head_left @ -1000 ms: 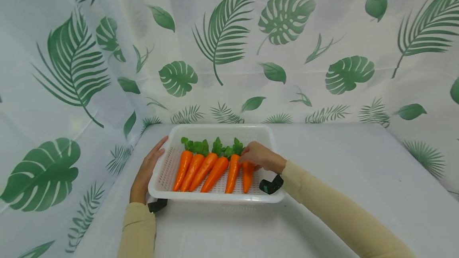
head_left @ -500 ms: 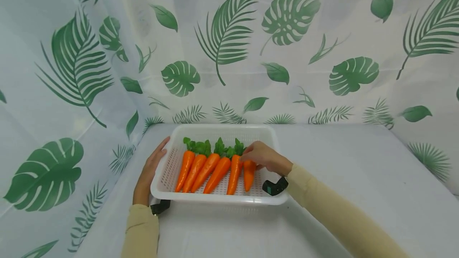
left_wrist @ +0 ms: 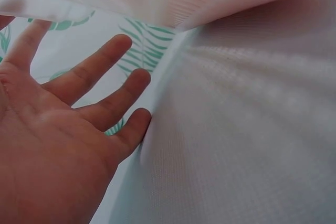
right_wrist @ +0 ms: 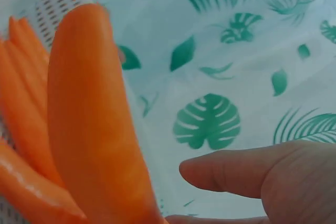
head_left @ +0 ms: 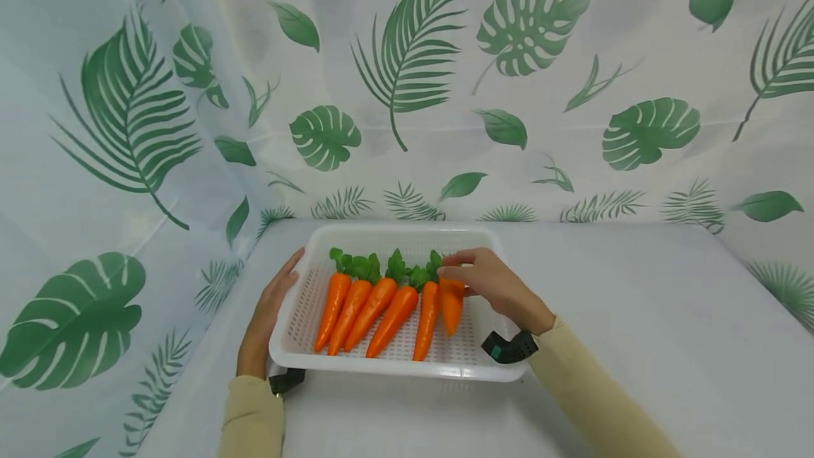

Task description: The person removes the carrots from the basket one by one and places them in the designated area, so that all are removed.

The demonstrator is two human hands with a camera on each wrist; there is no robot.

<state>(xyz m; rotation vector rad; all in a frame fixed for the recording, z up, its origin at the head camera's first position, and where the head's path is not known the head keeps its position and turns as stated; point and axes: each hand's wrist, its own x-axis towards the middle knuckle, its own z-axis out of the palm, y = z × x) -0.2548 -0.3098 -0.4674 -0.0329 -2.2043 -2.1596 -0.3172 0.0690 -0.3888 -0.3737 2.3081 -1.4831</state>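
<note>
A white perforated plastic basket (head_left: 407, 368) lies on the table with a row of several orange carrots (head_left: 381, 324) with green leafy tops. At the row's right end my right hand (head_left: 494, 285) grips one carrot (head_left: 452, 311) by its upper part, covering its leaves. That carrot's pointed end hangs over the basket floor, and the right wrist view shows its body large and close. Along the basket's left side, my left hand (head_left: 266, 320) rests with its fingers extended; in the left wrist view the fingers (left_wrist: 118, 100) are spread beneath the basket's overhanging rim.
A white cloth (head_left: 610, 302) covers the table. Behind and to the left hangs a white curtain (head_left: 432, 161) printed with green leaves. Black camera mounts (head_left: 509, 347) sit at both wrists, the right one overlapping the basket's right front corner.
My right hand has raised the rightmost carrot slightly from the row, tilting it. The left hand stays at the basket's left side. The head view has shifted a little.
</note>
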